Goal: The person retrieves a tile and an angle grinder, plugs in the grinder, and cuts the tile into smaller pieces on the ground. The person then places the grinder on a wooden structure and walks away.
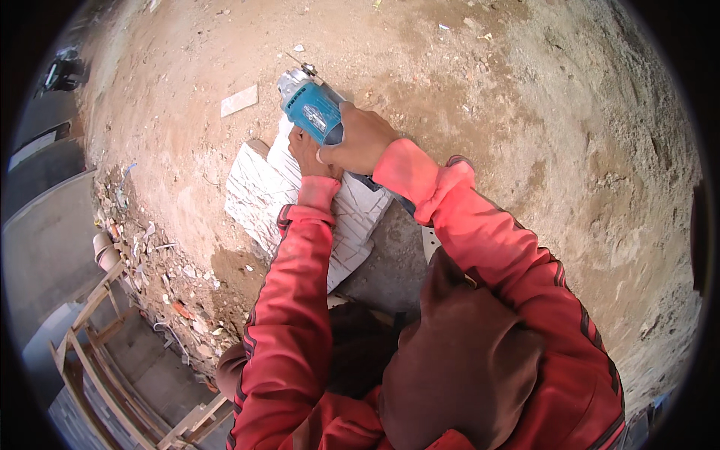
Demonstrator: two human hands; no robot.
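Observation:
An angle grinder (313, 111) with a teal body and silver gear head points up and left in front of me. My right hand (364, 139) is wrapped round its body from above, and the disc shows edge-on at its far right side. Just beneath and left of the tool is my left hand (306, 154), its fingers curled and partly hidden by the grinder; what they grip cannot be made out. White tile pieces (259, 191) with a brown cracked-line pattern lie under my hands, and the grinder's dark rear end passes above them.
A small pale tile offcut (240, 101) rests on the dirt beyond the pieces. Rubble (184, 289) is strewn at the left, near a wooden frame (97, 367) and a round pot-like container (106, 251). A grey wall (52, 232) runs along the left side.

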